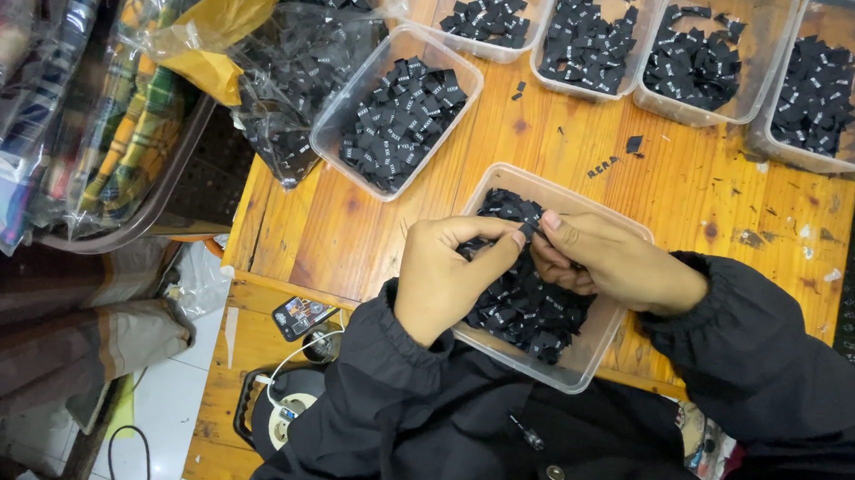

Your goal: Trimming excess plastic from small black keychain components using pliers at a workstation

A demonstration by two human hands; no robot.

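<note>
Black woven labels (523, 302), a whole heap of them, sit in the clear plastic tub (579, 366) at the near edge of the tabletop (692, 188), right in front of the person. Both hands are over that tub: the left hand (445, 276) is pinched narrow, thumb against forefinger, and the right hand (611, 263) meets it fingertip to fingertip, the two gripping what looks like one small label between them, just above the pile. Looks to me like the picking-out-and-separating step, one label at a time. Next move probably needs a fine pinch to peel a single piece free without dragging its neighbours. Further back, five more tubs of labels (396, 118) line the far edge, with bagged plaid cloth (104, 127) off the left side.
</note>
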